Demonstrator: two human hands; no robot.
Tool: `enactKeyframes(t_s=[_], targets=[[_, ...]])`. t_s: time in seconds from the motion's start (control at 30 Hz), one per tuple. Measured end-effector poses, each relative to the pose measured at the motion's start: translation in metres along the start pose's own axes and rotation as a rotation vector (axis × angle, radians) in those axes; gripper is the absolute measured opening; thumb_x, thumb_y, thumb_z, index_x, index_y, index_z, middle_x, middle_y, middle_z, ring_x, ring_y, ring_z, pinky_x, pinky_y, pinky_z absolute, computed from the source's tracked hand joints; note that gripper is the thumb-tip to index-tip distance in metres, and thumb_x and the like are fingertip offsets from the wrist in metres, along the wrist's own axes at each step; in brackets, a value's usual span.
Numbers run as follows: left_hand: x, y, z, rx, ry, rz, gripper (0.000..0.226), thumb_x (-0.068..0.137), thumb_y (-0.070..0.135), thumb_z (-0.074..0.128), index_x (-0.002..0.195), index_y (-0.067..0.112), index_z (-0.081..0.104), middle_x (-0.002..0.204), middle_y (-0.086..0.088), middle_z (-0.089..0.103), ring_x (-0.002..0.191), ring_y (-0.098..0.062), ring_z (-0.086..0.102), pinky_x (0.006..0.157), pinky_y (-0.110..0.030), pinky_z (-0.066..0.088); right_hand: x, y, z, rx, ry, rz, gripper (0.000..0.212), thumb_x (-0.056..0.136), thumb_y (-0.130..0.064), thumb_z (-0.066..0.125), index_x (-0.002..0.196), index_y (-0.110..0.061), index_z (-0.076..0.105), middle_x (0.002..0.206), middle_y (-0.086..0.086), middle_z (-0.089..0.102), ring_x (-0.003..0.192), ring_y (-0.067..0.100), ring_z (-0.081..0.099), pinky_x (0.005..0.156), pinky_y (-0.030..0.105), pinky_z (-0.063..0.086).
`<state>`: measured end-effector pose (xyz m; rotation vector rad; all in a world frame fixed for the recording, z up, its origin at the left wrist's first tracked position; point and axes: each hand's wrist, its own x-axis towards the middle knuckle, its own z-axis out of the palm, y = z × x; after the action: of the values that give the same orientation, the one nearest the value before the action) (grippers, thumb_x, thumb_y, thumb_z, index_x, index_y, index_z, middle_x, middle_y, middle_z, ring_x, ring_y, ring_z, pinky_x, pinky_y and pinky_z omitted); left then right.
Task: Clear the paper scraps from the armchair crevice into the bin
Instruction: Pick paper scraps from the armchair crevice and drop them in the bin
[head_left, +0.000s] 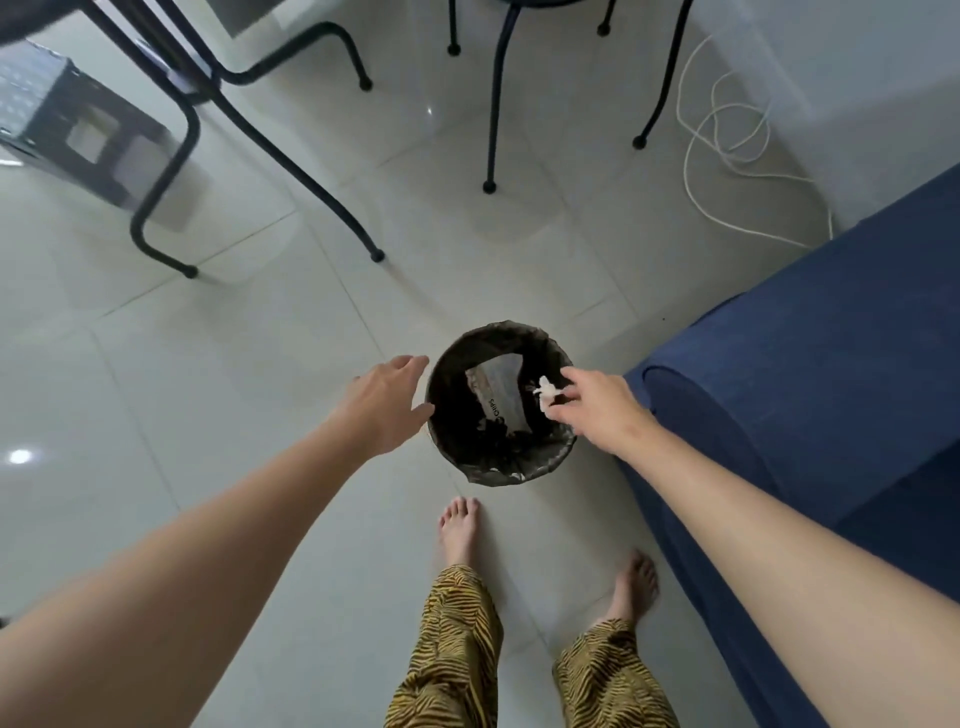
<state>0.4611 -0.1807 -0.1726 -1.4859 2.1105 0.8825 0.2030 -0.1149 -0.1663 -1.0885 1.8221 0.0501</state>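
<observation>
A small round bin (470, 465) with a black liner stands on the tiled floor in front of my feet. Inside it lies a crumpled clear wrapper (497, 391). My right hand (597, 408) reaches over the bin's right rim and pinches a small white paper scrap (544, 391) between its fingertips above the opening. My left hand (387, 400) hovers at the bin's left rim with fingers apart, holding nothing. The blue armchair (810, 374) stands to the right of the bin; its crevice is not visible.
Black metal chair and table legs (491, 104) stand at the far side of the floor. A white cable (727, 135) coils near the wall at upper right. A dark box (78, 119) sits at the upper left. My bare feet (460, 530) are just behind the bin.
</observation>
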Motion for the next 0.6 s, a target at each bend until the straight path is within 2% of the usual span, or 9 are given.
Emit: enactKeyframes(t_s=[0.07, 0.17, 0.23, 0.3, 0.4, 0.6], targets=[[-0.003, -0.005, -0.004, 0.009, -0.006, -0.01, 0.065, 0.098, 0.037, 0.055, 0.153, 0.015, 0.03, 0.156, -0.005, 0.039, 0.136, -0.032, 0.043, 0.105, -0.048, 0.041, 0.004, -0.004, 0.001, -0.08, -0.06, 0.0, 0.055, 0.092, -0.028, 0.071, 0.139, -0.006, 0.051, 0.133, 0.017, 0.063, 0.121, 0.036, 0.061, 0.099, 0.053, 0.051], [-0.006, -0.003, -0.011, 0.004, 0.005, 0.016, 0.068, 0.097, 0.044, 0.054, 0.153, 0.016, 0.029, 0.156, -0.004, 0.039, 0.136, -0.033, 0.042, 0.106, -0.05, 0.04, 0.001, -0.012, -0.01, -0.143, -0.006, -0.053, 0.058, 0.097, -0.036, 0.063, 0.147, -0.015, 0.042, 0.139, 0.014, 0.06, 0.13, 0.038, 0.055, 0.102, 0.049, 0.049], [-0.008, 0.005, -0.021, 0.015, 0.019, 0.052, 0.07, 0.096, 0.05, 0.053, 0.153, 0.018, 0.028, 0.155, -0.003, 0.039, 0.135, -0.033, 0.042, 0.106, -0.049, 0.039, -0.007, -0.017, -0.022, -0.142, 0.041, -0.101, 0.076, 0.099, -0.041, 0.061, 0.159, -0.014, 0.023, 0.16, 0.011, 0.039, 0.146, 0.033, 0.038, 0.115, 0.046, 0.037], [-0.008, 0.019, -0.034, 0.027, 0.035, 0.09, 0.072, 0.095, 0.054, 0.052, 0.152, 0.019, 0.028, 0.151, -0.006, 0.042, 0.133, -0.033, 0.043, 0.105, -0.048, 0.039, -0.013, -0.019, -0.037, -0.17, 0.115, -0.161, 0.089, 0.098, -0.049, 0.059, 0.162, -0.013, 0.01, 0.17, 0.008, 0.015, 0.156, 0.025, 0.016, 0.124, 0.043, 0.02], [-0.006, 0.051, -0.057, 0.047, 0.066, 0.147, 0.073, 0.093, 0.058, 0.051, 0.151, 0.02, 0.03, 0.143, -0.01, 0.046, 0.127, -0.032, 0.045, 0.102, -0.047, 0.041, -0.02, -0.011, -0.063, -0.292, 0.278, -0.238, 0.095, 0.094, -0.06, 0.054, 0.163, -0.013, 0.007, 0.171, 0.01, 0.003, 0.158, 0.024, -0.001, 0.126, 0.046, 0.005], [0.004, 0.146, -0.092, 0.155, 0.162, 0.265, 0.079, 0.091, 0.07, 0.04, 0.153, 0.023, 0.026, 0.152, -0.008, 0.041, 0.135, -0.031, 0.039, 0.106, -0.049, 0.034, -0.053, 0.038, -0.131, -0.395, 0.484, -0.254, 0.094, 0.093, -0.065, 0.046, 0.163, -0.015, 0.007, 0.17, 0.015, -0.006, 0.157, 0.027, -0.009, 0.125, 0.052, -0.003]])
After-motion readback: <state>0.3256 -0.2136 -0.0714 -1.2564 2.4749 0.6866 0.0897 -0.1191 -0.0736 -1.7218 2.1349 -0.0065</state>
